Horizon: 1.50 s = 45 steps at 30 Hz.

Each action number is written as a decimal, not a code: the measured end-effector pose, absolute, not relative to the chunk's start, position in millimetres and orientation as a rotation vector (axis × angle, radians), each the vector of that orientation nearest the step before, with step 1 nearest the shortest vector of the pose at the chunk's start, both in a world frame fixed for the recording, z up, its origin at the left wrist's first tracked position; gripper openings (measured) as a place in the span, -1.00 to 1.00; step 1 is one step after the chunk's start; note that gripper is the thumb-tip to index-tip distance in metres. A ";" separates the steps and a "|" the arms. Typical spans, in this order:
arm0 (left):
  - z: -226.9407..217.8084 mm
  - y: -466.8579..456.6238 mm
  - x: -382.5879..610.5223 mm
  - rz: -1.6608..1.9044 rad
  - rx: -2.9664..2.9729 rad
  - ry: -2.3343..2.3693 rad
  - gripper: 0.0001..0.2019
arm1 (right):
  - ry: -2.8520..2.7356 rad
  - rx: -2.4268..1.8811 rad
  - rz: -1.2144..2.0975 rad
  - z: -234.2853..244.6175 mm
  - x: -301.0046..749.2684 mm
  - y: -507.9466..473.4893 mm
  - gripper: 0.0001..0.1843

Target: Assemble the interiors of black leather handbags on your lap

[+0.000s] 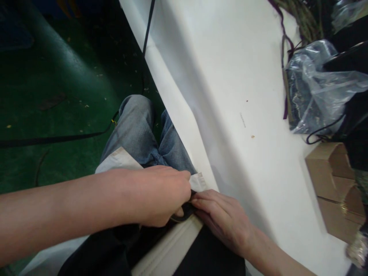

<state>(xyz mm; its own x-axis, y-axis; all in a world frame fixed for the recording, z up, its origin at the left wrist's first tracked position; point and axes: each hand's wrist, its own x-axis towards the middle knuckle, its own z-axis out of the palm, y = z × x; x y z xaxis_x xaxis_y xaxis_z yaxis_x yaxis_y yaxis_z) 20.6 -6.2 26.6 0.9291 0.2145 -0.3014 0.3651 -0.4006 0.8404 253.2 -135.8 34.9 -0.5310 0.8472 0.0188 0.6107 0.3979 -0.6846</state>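
Note:
Over my lap lies a piece of black fabric [212, 253] crossed by a cream band [169, 249] with stitching along it. My left hand [163, 195] is closed, its fingers curled down on a dark strip [186, 211] at the far end of the band. Close beside it, my right hand [224, 218] pinches the same dark strip with thumb and fingers. Both hands partly cover the strip, so its full shape is hidden. Pale cloth [120, 159] shows under and beyond the hands.
A white-covered table [224, 76] runs along the right. On it are a clear plastic bag [316, 84], cardboard boxes [324, 172] and dark cords. My jeans-covered knees [138, 126] are beside its edge. A black strap [57, 138] stretches above the green floor [71, 88].

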 end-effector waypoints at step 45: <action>26.2 -19.1 36.9 -0.012 1.853 0.548 -0.79 | -2.031 -1.386 1.227 44.1 260.1 -126.3 -0.84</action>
<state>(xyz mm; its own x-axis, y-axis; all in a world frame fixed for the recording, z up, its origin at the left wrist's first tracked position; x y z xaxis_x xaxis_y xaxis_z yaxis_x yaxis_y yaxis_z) 36.9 -19.1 26.2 0.8910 0.3625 -0.2732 0.3740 -0.2453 0.8944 260.1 -126.3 44.1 -0.4339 0.8884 -0.1499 0.5460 0.1270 -0.8281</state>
